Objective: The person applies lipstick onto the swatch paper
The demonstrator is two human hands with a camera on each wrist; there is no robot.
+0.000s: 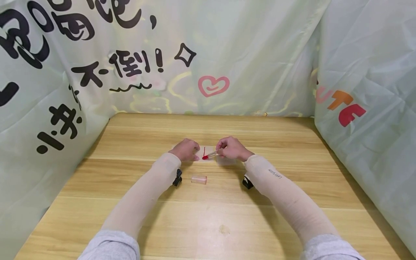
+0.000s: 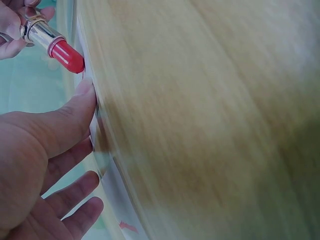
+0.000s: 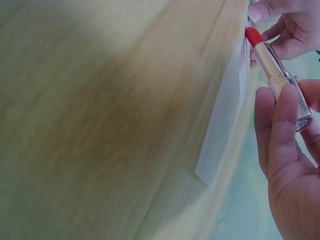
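My right hand (image 1: 234, 148) pinches an uncapped lipstick (image 1: 212, 155) by its shiny base. Its red tip points left and down at a white paper (image 3: 223, 117) on the table. In the left wrist view the red lipstick tip (image 2: 69, 57) appears to touch the paper. A thin red line (image 1: 204, 150) runs up the sheet beside it. My left hand (image 1: 186, 149) rests at the paper's left side, thumb and fingertips against it, fingers spread and loosely bent. Another red mark (image 2: 128, 226) shows near the paper's edge in the left wrist view.
A clear pinkish lipstick cap (image 1: 199, 179) lies on its side on the wooden table (image 1: 208, 220), nearer to me than the paper. Printed pale curtains (image 1: 260, 54) enclose the table at the back and both sides.
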